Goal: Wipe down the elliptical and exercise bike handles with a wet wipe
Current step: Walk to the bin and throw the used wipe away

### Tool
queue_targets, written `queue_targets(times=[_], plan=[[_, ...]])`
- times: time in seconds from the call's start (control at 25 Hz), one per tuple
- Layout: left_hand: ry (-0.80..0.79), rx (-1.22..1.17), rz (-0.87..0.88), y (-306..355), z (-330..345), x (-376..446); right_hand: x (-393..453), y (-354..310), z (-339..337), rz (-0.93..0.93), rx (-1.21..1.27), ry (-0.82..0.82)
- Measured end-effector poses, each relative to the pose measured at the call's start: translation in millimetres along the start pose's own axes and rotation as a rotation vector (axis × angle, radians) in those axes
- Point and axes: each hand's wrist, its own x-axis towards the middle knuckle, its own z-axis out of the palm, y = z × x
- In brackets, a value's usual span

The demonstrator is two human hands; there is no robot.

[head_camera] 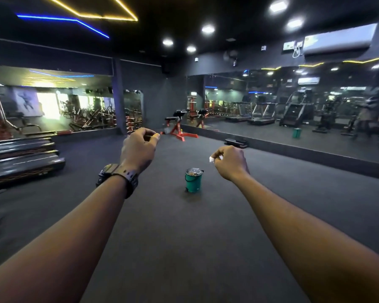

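Both my arms reach forward over the dark gym floor. My right hand (230, 161) pinches a small crumpled white wet wipe (211, 159) between thumb and fingers. My left hand (139, 147), with a black watch on its wrist, is held higher and to the left; its fingers are curled with the thumb against the fingertips, and I see nothing in it. A small green pedal bin (193, 179) with a shiny lid stands on the floor between and just beyond my hands. No elliptical or bike handle is near either hand.
A red and black bench (177, 125) stands at the back. Black stepped platforms (20, 158) lie at the left. A mirror wall (293, 110) on the right reflects treadmills and cardio machines. A black step (236, 142) lies by the mirror's base.
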Motion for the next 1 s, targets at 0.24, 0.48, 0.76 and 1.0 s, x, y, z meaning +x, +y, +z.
queue_targets(times=[0.24,0.48,0.76,1.0], plan=[[-0.04,-0.056,0.021,-61.3,114.7,178.2,187.4,21.1,90.7,-0.017,0.007,0.015],[-0.081,-0.059,0.011,-152.5,246.2,327.2,374.4,78.2,208.3,0.0,-0.049,0.057],[-0.098,-0.044,-0.03,-280.2,355.0,509.9,568.1,114.0,350.2,0.014,-0.035,0.026],[-0.187,-0.071,-0.074,-428.1,467.7,658.8,715.1,156.6,502.9,0.101,-0.082,-0.021]])
